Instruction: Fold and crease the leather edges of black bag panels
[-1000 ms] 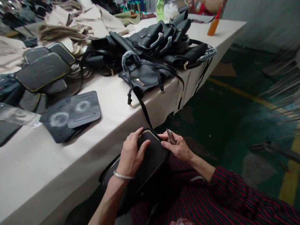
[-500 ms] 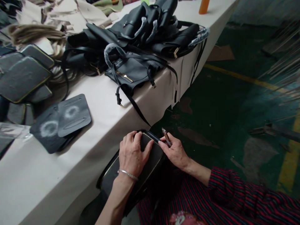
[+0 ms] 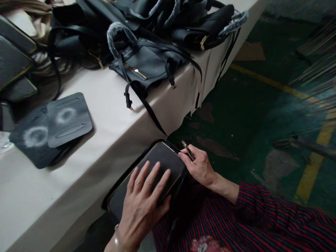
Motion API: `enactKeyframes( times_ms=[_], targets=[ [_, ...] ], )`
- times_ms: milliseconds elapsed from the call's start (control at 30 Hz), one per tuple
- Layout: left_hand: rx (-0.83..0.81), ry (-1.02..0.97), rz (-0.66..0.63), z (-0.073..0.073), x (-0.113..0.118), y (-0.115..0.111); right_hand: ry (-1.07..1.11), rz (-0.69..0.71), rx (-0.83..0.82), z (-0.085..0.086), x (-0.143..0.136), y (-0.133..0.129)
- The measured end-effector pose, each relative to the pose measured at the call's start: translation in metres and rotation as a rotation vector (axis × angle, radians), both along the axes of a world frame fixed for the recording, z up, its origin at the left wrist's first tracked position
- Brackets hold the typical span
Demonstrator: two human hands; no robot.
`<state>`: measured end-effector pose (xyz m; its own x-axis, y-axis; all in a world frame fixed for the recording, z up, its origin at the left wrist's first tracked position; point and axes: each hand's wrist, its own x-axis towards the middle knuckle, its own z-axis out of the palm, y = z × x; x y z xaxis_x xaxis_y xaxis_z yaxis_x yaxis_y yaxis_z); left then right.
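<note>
On my lap lies a dark bag (image 3: 165, 152) with a stiff black panel, rounded corners and a pale line along its edge. My left hand (image 3: 144, 203) rests flat on this panel, fingers spread. At the bag's far right corner, my right hand (image 3: 201, 168) is closed around a slim pointed tool (image 3: 188, 149), whose tip sticks up past the fingers. The tool's exact kind is not clear. The thumb and forefinger of that hand are at the bag's edge; whether they also pinch it I cannot tell. The bag's underside is hidden.
A table (image 3: 110, 140) with a pale cover runs along the left. On it sit flat dark pieces (image 3: 70, 119) with whitish rings, a black bag (image 3: 154, 64) with dangling straps, and more bags behind. Thin rods (image 3: 315, 66) show at the right above the green floor (image 3: 236, 115).
My left hand has slid back from the bag's far edge toward me and spread its fingers on the panel. My right hand stays near the corner with the tool. The view has shifted slightly.
</note>
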<state>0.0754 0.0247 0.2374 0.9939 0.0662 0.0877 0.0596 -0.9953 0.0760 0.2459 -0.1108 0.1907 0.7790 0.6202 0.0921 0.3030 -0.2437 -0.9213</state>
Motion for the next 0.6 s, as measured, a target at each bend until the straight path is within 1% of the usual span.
enactKeyframes(
  times_ms=[67, 100, 233, 367, 433, 500, 567, 600],
  targets=[
    [-0.011, -0.025, -0.083, -0.001, 0.016, -0.002, -0.037, -0.002, 0.030, -0.001, 0.001, 0.001],
    [-0.017, -0.034, -0.088, -0.002, 0.024, -0.002, -0.044, -0.003, 0.038, 0.000, 0.002, 0.002],
    [-0.035, -0.003, -0.019, -0.004, 0.041, -0.003, -0.031, -0.009, 0.043, 0.003, 0.001, 0.006],
    [-0.092, -0.029, 0.000, -0.010, 0.052, 0.004, -0.087, 0.009, 0.045, 0.004, 0.004, 0.008],
    [-0.145, -0.062, 0.015, -0.013, 0.057, 0.008, -0.164, 0.074, 0.050, 0.004, 0.009, 0.005],
    [-0.202, -0.080, 0.048, -0.014, 0.060, 0.010, -0.264, 0.192, 0.059, 0.006, 0.012, -0.003],
    [-0.243, -0.078, 0.082, -0.012, 0.061, 0.007, -0.373, 0.315, 0.061, 0.009, 0.014, -0.011],
    [-0.250, -0.078, 0.097, -0.011, 0.061, 0.004, -0.425, 0.343, 0.062, 0.010, 0.015, -0.013]
  ],
)
